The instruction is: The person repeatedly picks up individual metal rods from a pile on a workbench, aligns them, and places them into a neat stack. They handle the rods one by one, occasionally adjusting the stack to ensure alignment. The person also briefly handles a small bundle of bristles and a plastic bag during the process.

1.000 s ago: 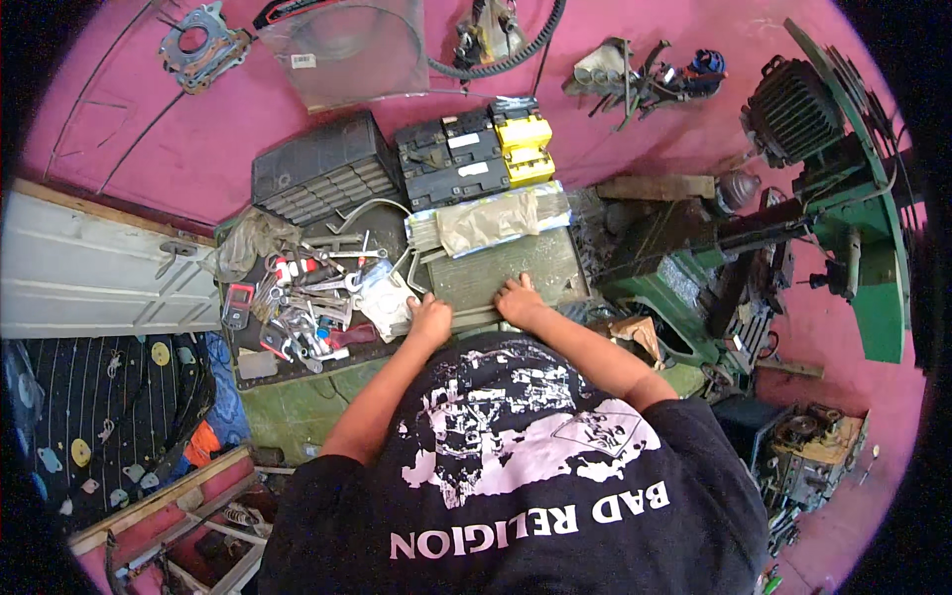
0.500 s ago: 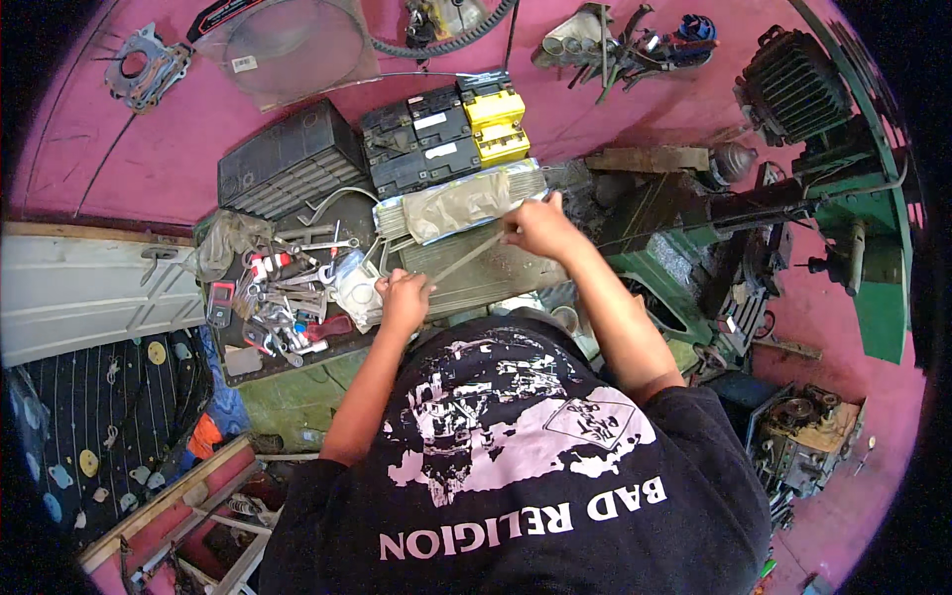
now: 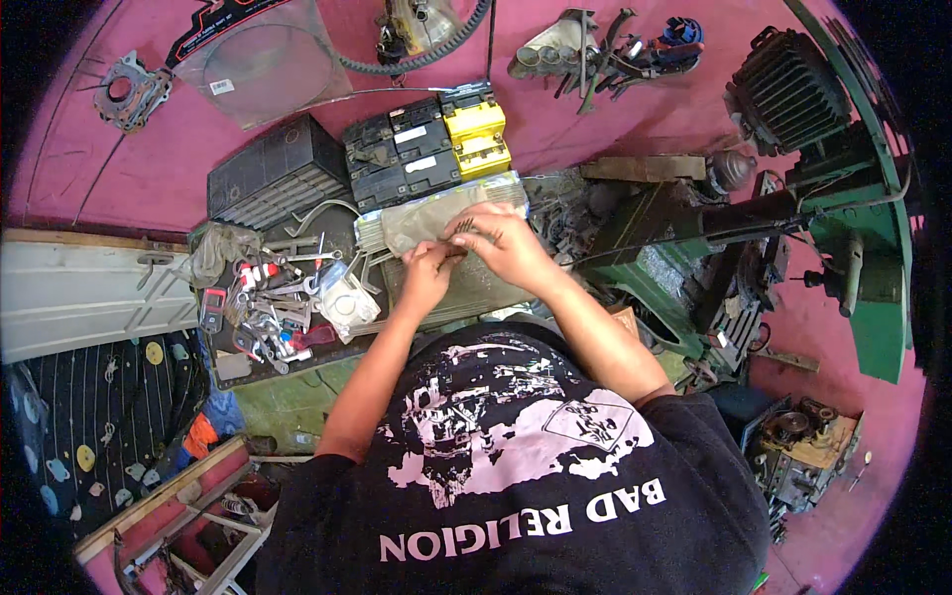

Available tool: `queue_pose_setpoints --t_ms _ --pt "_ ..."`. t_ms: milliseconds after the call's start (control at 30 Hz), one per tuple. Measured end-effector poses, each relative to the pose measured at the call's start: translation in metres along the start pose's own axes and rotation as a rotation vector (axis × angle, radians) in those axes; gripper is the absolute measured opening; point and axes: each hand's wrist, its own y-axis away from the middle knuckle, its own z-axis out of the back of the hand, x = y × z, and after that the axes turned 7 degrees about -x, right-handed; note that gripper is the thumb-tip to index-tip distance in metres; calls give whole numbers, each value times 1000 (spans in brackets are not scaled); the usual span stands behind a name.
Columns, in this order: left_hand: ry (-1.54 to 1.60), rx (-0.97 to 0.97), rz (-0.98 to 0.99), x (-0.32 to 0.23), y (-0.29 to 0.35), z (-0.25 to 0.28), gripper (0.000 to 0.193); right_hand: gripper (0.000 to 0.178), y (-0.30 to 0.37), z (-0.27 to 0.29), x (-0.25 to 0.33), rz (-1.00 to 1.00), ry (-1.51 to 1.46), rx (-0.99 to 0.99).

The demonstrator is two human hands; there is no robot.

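In front of me, my left hand [image 3: 428,280] and my right hand [image 3: 501,248] meet above the bench. Their fingers are closed round a small bundle of thin rods, probably welding rods [image 3: 464,226], whose dark ends poke up by my right thumb. My fingers hide most of their length. Just beyond lies a larger wrapped bundle of similar grey rods [image 3: 373,236], with a brownish paper or cloth on top. A flat grey ribbed surface [image 3: 476,293] lies beneath my hands.
Left on the bench are loose wrenches [image 3: 288,291], a red-and-black meter [image 3: 212,309] and a white plastic bag [image 3: 349,302]. Behind stand black batteries [image 3: 402,149], yellow ones [image 3: 479,134] and a dark crate [image 3: 283,169]. A green machine [image 3: 650,263] stands at right.
My hands were apart with a thin strip or rods stretched between them. Now they have come together, my right moving left and my left slightly right and up. The view has shifted a little.
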Motion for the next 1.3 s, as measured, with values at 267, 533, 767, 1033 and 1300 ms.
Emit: queue_pose_setpoints --t_ms 267,533,767,1033,1300 --pt "-82 6 48 -14 9 -2 16 13 38 -11 -46 93 248 58" --pt "-298 -519 282 32 26 30 16 26 58 98 -80 -603 -79 -620" --pt "-308 -234 634 75 18 42 40 26 77 137 -179 -743 -451 -1065" --pt "-282 -190 630 65 -3 39 33 34 32 -1 -186 -1036 11 -786" --pt "-200 -222 596 75 2 41 27 43 11 -84 -152 -1029 -175 -634"
